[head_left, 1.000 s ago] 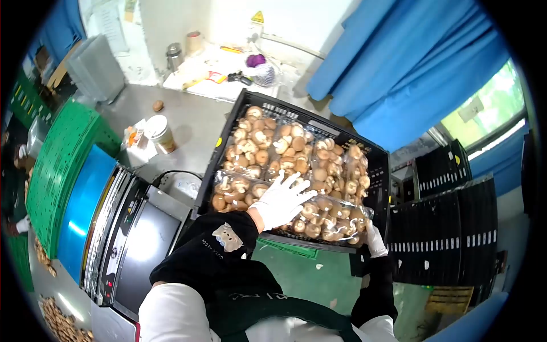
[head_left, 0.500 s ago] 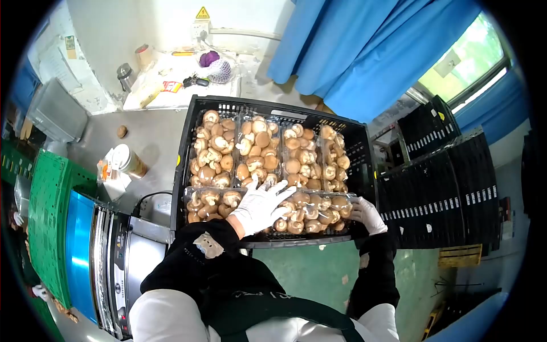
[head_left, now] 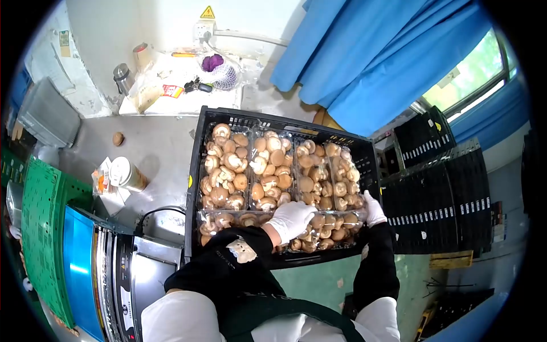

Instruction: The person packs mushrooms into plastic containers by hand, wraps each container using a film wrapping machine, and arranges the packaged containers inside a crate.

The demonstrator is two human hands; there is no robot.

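A black plastic crate holds several clear packs of brown mushrooms, a back row standing upright and a front row lying crosswise. My left hand, white-gloved, bends its fingers down at the left end of the front-right mushroom pack; its fingertips are hidden between the packs. My right hand, also gloved, is closed at the same pack's right end, inside the crate's right wall, thumb uppermost. Behind my left hand, another pack of mushrooms stands in the back row.
Stacked black crates stand at the right. To the left are a machine with a silver top, a green crate, a paper cup and a loose mushroom. Blue curtains hang behind.
My left hand has gone from spread flat over the packs to fingers curled down, farther right. My right hand's thumb is raised at the pack's end. The view has shifted slightly.
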